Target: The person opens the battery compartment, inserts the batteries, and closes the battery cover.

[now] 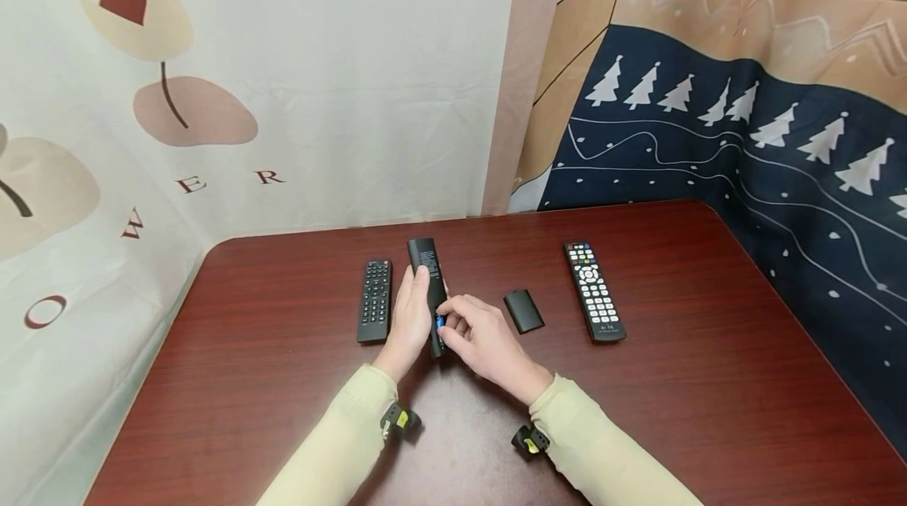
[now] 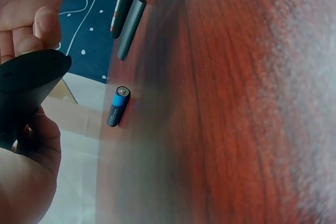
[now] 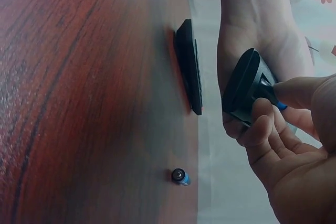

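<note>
My left hand [image 1: 409, 320] grips a black remote control [image 1: 426, 254] above the table, its printed back turned up toward the head camera. At the open battery compartment near its lower end, my right hand [image 1: 487, 339] pinches a blue-and-black battery [image 3: 282, 105] between thumb and fingers. How far the battery sits inside is hidden by the fingers. A second battery [image 2: 119, 107] lies on the table beyond the hands in the left wrist view; the head view does not show it. Right of the right hand lies a black battery cover [image 1: 523, 311].
A black remote with dark keys [image 1: 375, 301] lies just left of my left hand. Another remote with white keys [image 1: 595, 293] lies further right, past the cover. The reddish-brown table [image 1: 283, 380] ends at printed curtains [image 1: 368, 97] at the back and sides.
</note>
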The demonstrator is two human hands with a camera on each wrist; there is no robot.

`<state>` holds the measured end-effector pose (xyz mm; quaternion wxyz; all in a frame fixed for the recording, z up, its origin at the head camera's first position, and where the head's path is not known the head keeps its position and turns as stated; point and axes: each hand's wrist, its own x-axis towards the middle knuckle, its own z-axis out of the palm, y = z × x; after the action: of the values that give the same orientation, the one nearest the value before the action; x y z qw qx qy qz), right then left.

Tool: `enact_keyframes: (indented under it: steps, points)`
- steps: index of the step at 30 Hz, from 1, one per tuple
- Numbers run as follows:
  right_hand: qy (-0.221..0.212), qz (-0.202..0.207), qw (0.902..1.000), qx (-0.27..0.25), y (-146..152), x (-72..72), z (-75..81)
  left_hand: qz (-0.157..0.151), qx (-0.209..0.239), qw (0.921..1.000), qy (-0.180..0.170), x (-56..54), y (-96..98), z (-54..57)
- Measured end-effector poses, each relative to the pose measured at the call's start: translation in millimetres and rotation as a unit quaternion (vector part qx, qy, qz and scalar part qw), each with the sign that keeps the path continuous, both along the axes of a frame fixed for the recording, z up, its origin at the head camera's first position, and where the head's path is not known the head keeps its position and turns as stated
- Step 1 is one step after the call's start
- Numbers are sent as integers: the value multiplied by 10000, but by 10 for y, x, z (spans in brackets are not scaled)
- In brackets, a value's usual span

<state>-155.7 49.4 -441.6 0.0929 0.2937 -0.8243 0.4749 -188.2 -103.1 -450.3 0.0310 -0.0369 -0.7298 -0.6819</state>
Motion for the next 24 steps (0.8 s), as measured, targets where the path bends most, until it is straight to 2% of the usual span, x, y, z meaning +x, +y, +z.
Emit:
enact_keyframes:
  steps: [7, 17, 24]
  points:
    - [246, 79, 9997, 19, -6, 1, -26, 122, 229, 9996, 61, -8, 13, 7]
    - [709, 139, 9973, 118, -3, -3, -49, 66, 508, 9987, 27, -31, -6, 31]
    - [771, 156, 9957, 490, 9, 8, -21, 86, 1027, 9940, -359, -36, 1, 68]
